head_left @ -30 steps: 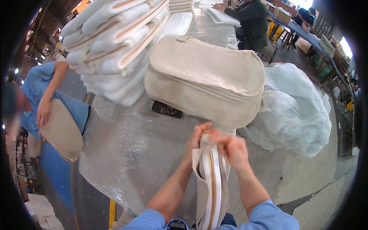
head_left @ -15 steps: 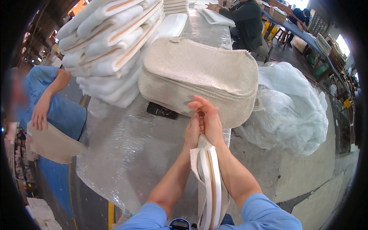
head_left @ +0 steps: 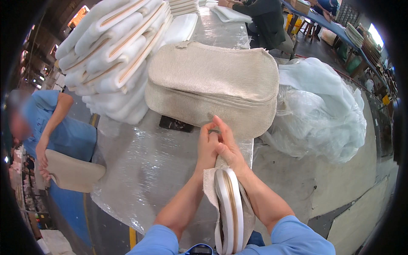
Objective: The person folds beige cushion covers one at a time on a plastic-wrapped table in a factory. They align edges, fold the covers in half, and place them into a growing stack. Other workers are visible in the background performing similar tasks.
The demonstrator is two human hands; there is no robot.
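My left hand (head_left: 207,146) and my right hand (head_left: 230,149) are pressed together in front of me, thumbs and fingers meeting. Between their heels runs the narrow far end of a beige fabric cover (head_left: 210,183), closed in by both palms. Inside the cover, a folded white foam pad (head_left: 235,204) with a tan middle layer stands on edge, its open side toward my body. Just beyond my fingertips lies a stack of beige covered cushions (head_left: 212,72). A dark flat object (head_left: 175,124) is partly hidden under the stack's near edge.
Plastic film covers the table (head_left: 140,178). Folded white foam pads (head_left: 110,55) are piled at far left. A clear plastic bundle (head_left: 323,114) stands right of the table. One co-worker (head_left: 63,123) at left holds a beige piece (head_left: 78,172); another person (head_left: 267,25) sits at the far end.
My right fingers have bent in and my right thumb now lies across toward my left hand. The view has shifted slightly. At left, the co-worker's beige piece has turned and both their hands show.
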